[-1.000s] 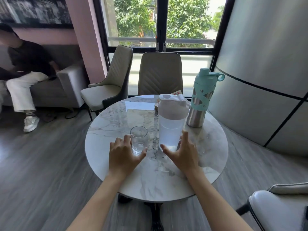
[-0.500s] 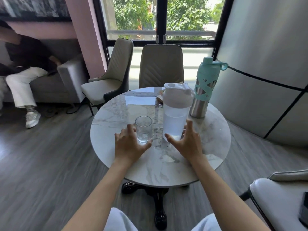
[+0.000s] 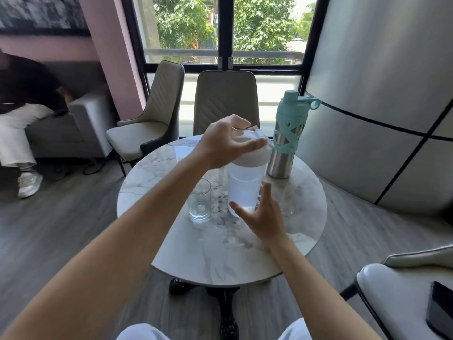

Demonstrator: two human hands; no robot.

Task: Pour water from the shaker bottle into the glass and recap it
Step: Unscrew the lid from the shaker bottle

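Note:
The shaker bottle (image 3: 245,190) stands upright mid-table, translucent with water inside and a white lid (image 3: 247,159). My left hand (image 3: 228,141) is raised over that lid, fingers curled across the top and thumb against its front. My right hand (image 3: 262,214) sits low by the bottle's base, fingers spread, thumb in front of the bottle and index finger along its right side. A small clear glass (image 3: 199,204) stands just left of the bottle, with only a little water at the bottom.
The round marble table (image 3: 294,231) also holds a steel bottle (image 3: 286,141) with a teal sleeve, close behind the shaker on the right. Two chairs stand beyond the table, a white seat with a dark phone (image 3: 438,312) at lower right. A person sits on a sofa far left.
My left hand has left the glass and risen onto the shaker bottle's lid. My right hand stays by the bottle's base. The camera view shifted slightly.

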